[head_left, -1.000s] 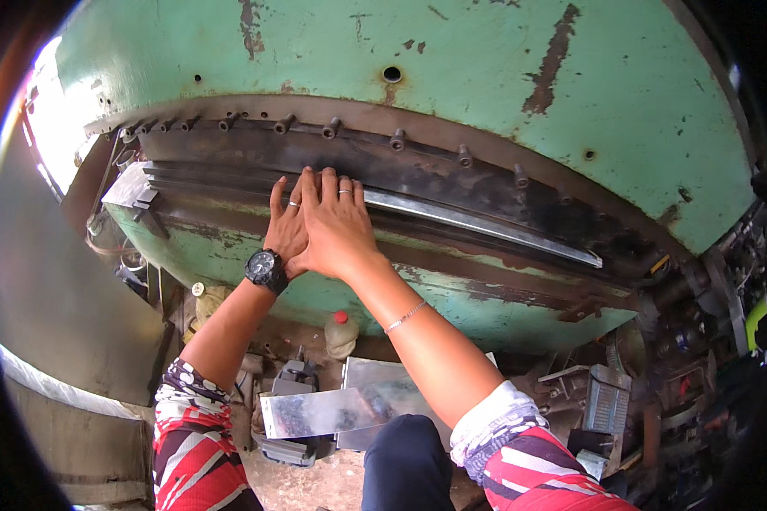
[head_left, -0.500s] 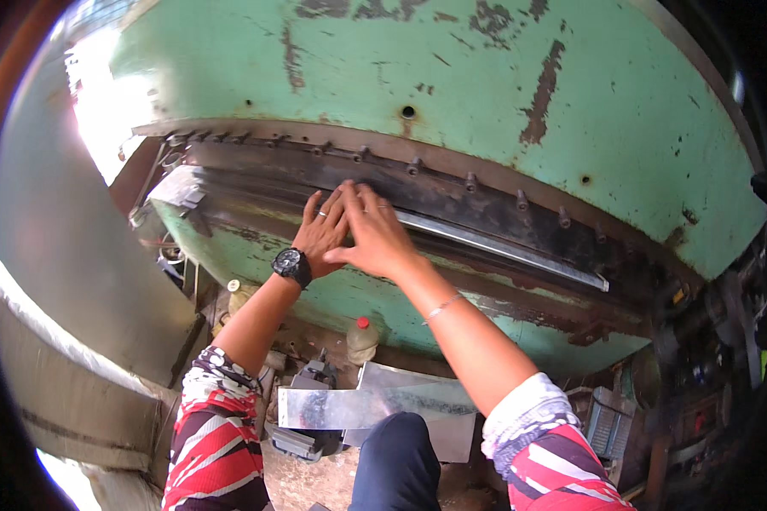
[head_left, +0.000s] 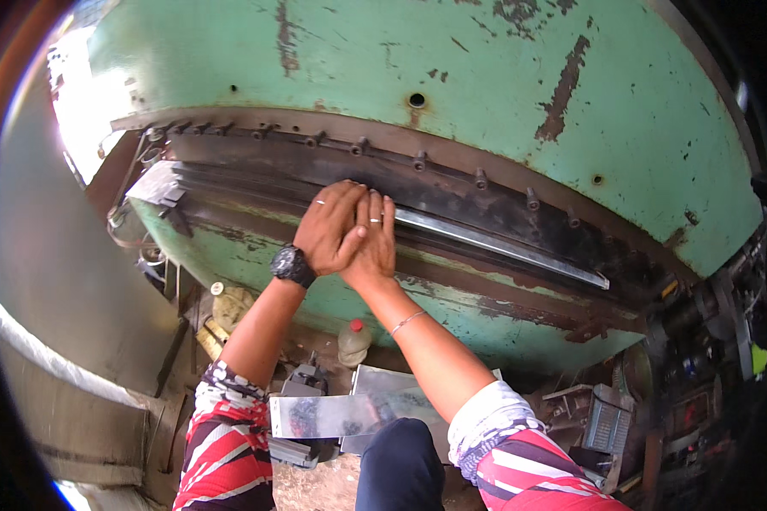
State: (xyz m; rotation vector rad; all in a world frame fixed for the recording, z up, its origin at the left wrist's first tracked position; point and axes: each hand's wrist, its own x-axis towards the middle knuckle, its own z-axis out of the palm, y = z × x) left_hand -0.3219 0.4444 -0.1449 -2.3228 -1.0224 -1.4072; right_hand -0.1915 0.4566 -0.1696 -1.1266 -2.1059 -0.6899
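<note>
My left hand (head_left: 325, 232), with a dark watch on its wrist, lies with fingers stretched against the dark lower bar of a green bending press (head_left: 477, 68). Its thumb crosses over my right hand (head_left: 371, 247), whose fingers are also extended and lie side by side. Right of the fingers, a long narrow shiny metal strip (head_left: 503, 249) lies along the slot below the bolted upper beam (head_left: 452, 189). My hands cover the strip's left end, so I cannot see whether they touch it.
Below the press stand a bottle with a red cap (head_left: 354, 345) and a pale jug (head_left: 230, 305). Flat sheet-metal pieces (head_left: 324, 416) lie near my knee (head_left: 400, 468). Large grey sheets (head_left: 68, 230) lean at the left; a grey slotted crate (head_left: 607, 422) sits at the lower right.
My hands have shifted so that the left now overlaps the right, and the right has turned more upright. The view has moved slightly; the strip stays in the slot.
</note>
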